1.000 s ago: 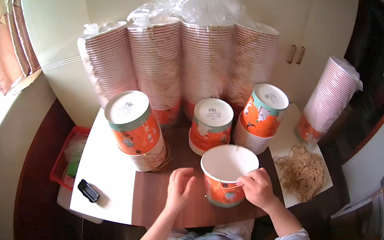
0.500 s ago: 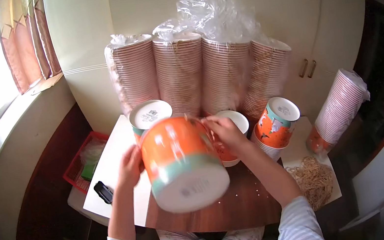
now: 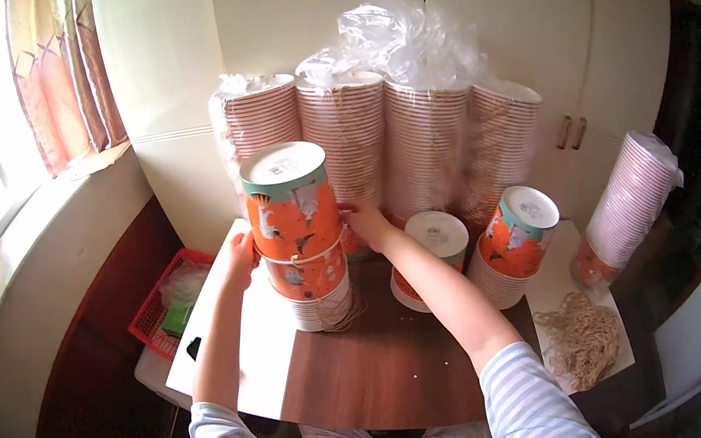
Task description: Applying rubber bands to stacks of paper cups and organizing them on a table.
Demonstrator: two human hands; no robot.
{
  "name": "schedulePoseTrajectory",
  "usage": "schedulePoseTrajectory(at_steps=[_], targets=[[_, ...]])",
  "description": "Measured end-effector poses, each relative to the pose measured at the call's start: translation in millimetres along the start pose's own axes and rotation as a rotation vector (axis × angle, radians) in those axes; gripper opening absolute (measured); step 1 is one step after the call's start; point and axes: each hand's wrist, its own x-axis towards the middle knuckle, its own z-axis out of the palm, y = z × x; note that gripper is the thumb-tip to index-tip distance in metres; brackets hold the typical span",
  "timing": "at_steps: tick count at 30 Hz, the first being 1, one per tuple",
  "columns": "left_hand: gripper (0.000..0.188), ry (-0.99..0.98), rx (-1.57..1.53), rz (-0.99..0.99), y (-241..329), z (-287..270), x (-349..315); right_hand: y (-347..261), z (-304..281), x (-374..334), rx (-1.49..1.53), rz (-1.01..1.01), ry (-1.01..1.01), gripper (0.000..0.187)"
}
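An orange paper tub (image 3: 295,223) with a teal band and white base stands upside down on top of a nested stack of similar tubs (image 3: 310,284) at the left of the table. My left hand (image 3: 240,258) grips its lower left side near the rim. From the right, my right hand (image 3: 367,224) holds the same tub, its fingertips partly hidden. Thin tan loops (image 3: 344,310) hang about the bottom of that stack. Beside my right forearm are a short upturned tub stack (image 3: 439,237) and a taller one (image 3: 517,239).
Tall plastic-wrapped stacks of tubs (image 3: 346,129) line the back, against cream cabinets. Another wrapped stack (image 3: 624,201) leans at the right, near a tangled heap of tan loops (image 3: 581,338). A red basket (image 3: 149,326) sits left of the white-and-brown table (image 3: 373,370).
Both hands have carried the orange tub away from me and leftward, from tilted in the air to upside down on the left stack. The view has shifted slightly.
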Motion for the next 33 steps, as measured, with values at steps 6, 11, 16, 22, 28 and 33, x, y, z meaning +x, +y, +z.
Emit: schedulePoseTrajectory(at_steps=[6, 11, 16, 22, 28, 33], targets=[[0.02, -0.005, 0.039, -0.065, -40, -10, -8, 39, -5, 3, -0.001, 0.033, -0.104, 0.021], [0.021, 0.043, 0.22, -0.109, -61, -7, -20, 69, -1, 2, -0.073, -0.066, -0.041, 0.022], [0.024, 0.056, 0.309, 0.105, -103, -13, -8, 84, -3, 7, -0.259, -0.065, 0.117, 0.027], [0.025, 0.101, 0.254, 0.153, -105, -16, -17, 60, 8, -23, -0.048, -0.033, -0.094, 0.033], [0.027, 0.091, 0.218, 0.143, -101, -10, -28, 68, 4, -19, -0.11, -0.099, -0.102, 0.038], [0.026, 0.011, 0.272, 0.077, -93, -9, -37, 72, 0, -15, -0.145, -0.122, -0.111, 0.039]])
